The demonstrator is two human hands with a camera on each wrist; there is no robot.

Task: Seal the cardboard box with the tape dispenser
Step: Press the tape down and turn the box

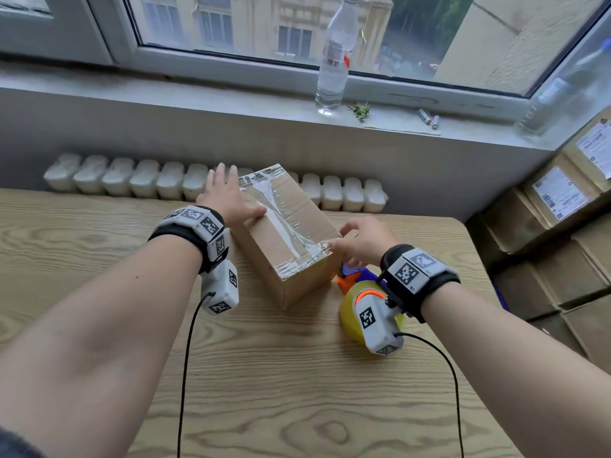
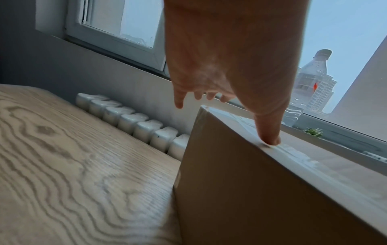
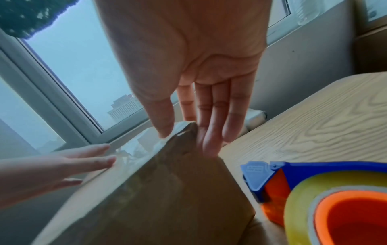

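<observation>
A brown cardboard box (image 1: 284,233) stands on the wooden table (image 1: 297,375), with wrinkled clear tape running along its top seam and over the near end. My left hand (image 1: 228,200) lies flat against the box's left top edge, thumb (image 2: 269,132) on the top face. My right hand (image 1: 360,242) has straight fingers (image 3: 211,132) pressing the box's right near corner, thumb on the taped top. A blue and orange tape dispenser (image 3: 314,199) with a yellowish tape roll lies on the table beside the box, under my right wrist, untouched.
A white radiator (image 1: 185,183) runs behind the table. A clear plastic bottle (image 1: 334,61), a small green sprig and batteries sit on the windowsill. Stacked cardboard boxes (image 1: 562,226) with labels fill the right side.
</observation>
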